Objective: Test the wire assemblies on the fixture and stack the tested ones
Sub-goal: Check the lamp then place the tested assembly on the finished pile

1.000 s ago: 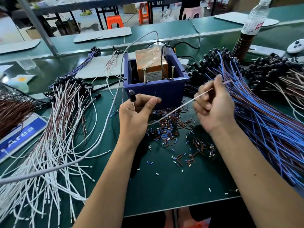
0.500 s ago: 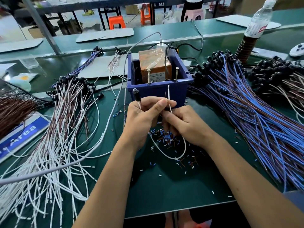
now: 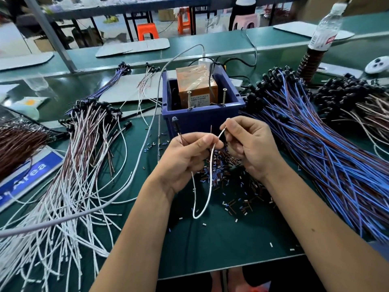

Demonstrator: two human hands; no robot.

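Both hands are holding one wire [image 3: 207,192] just in front of the bin [image 3: 202,119]: the left hand [image 3: 185,159] is gripping its black-capped end, cap sticking up, and the right hand [image 3: 250,144] is pinching the white free end at the fingertips. Between them the wire is hanging in a loop over scraps [image 3: 229,186]. Left of the bin white wires [image 3: 69,175] are lying; right of it, blue wires [image 3: 328,152]. Two screws [image 3: 188,100] are standing, seemingly on the bin's front rim.
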